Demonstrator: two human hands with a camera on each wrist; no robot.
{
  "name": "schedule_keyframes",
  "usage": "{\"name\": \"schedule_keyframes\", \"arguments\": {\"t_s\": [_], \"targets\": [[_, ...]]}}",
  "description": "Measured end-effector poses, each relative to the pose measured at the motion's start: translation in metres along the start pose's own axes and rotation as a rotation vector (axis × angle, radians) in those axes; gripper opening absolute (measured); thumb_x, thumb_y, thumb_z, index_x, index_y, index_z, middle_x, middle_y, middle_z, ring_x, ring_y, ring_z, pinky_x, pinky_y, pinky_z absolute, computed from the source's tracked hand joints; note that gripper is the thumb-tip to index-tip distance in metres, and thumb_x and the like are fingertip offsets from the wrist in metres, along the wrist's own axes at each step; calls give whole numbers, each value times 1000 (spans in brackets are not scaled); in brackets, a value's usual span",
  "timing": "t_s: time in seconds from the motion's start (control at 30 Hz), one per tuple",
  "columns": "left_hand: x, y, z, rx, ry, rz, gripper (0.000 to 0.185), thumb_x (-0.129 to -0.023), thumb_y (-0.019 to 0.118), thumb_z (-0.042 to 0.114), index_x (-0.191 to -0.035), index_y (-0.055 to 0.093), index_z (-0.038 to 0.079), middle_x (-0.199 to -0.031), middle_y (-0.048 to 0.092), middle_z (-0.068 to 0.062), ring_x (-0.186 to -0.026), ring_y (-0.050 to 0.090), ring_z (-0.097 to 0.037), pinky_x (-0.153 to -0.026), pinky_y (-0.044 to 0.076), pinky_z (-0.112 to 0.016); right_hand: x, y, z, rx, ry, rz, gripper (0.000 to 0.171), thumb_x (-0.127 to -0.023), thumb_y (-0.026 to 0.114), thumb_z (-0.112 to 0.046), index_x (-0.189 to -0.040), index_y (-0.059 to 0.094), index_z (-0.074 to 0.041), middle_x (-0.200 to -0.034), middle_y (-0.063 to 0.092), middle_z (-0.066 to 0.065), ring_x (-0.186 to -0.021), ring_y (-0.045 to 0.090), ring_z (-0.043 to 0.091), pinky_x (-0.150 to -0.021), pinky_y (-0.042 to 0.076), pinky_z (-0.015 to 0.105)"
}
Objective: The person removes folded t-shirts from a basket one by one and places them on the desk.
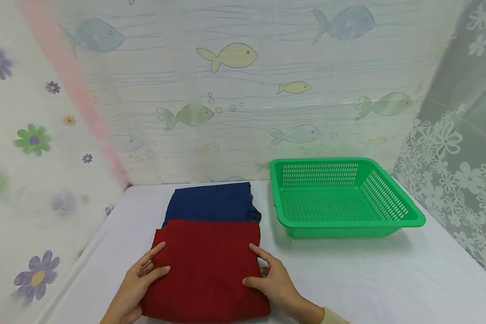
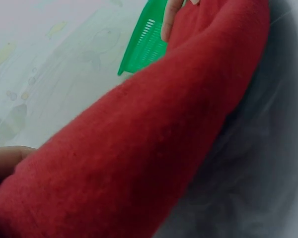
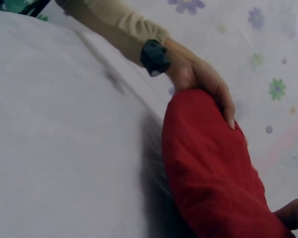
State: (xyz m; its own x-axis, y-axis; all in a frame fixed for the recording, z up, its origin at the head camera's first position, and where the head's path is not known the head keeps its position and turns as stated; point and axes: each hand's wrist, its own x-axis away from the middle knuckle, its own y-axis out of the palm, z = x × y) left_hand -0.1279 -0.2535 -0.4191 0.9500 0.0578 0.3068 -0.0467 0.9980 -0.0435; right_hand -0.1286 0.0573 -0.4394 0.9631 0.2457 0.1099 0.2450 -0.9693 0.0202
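Both hands gripping folded red cloth point(image 1: 208, 265) edges, left hand point(image 1: 139, 279), right hand point(image 1: 273, 281), navy cloth point(image 1: 212, 202) behind, green basket point(image 1: 405, 218) right

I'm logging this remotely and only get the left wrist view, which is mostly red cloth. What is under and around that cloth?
Observer: The red cloth lies folded on a white table, overlapping a blue cloth behind it.
Operator: Where are the hands?
Observer: The left hand grips its left edge, the right hand its right edge.
Operator: That green thing I glimpse?
Observer: A green basket, with nothing in it, stands to the right of the cloths.
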Motion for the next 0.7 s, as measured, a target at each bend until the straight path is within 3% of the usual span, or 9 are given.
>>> {"name": "schedule_keyframes", "arguments": {"t_s": [0.3,0.53,0.7], "targets": [[0,-11,-9,-57,21,-37,68,-90,68,12,-151,37,18,-128,56,-12,-104,59,-26,-79,52,-46,1,-2,9,-46,56,-63,82,-75,72,4,-148,36,0,-123,56,16,-84,68,25,-69,54,37],[-3,-13,-11,-149,34,-32,70,-87,70,6,-149,38,10,-126,56,-15,-102,59,-26,-78,52,-43,0,-2,11,-8,61,-44,80,-73,73,5,-146,40,0,-136,43,18,-73,65,21,-65,52,33],[-6,-15,-14,-175,43,-48,70,-86,69,3,-148,37,6,-127,54,-17,-103,57,-26,-78,52,-44,0,-3,11,26,60,-38,80,-72,74,5,-145,42,0,-127,49,14,-68,63,19,-61,51,32]]}}
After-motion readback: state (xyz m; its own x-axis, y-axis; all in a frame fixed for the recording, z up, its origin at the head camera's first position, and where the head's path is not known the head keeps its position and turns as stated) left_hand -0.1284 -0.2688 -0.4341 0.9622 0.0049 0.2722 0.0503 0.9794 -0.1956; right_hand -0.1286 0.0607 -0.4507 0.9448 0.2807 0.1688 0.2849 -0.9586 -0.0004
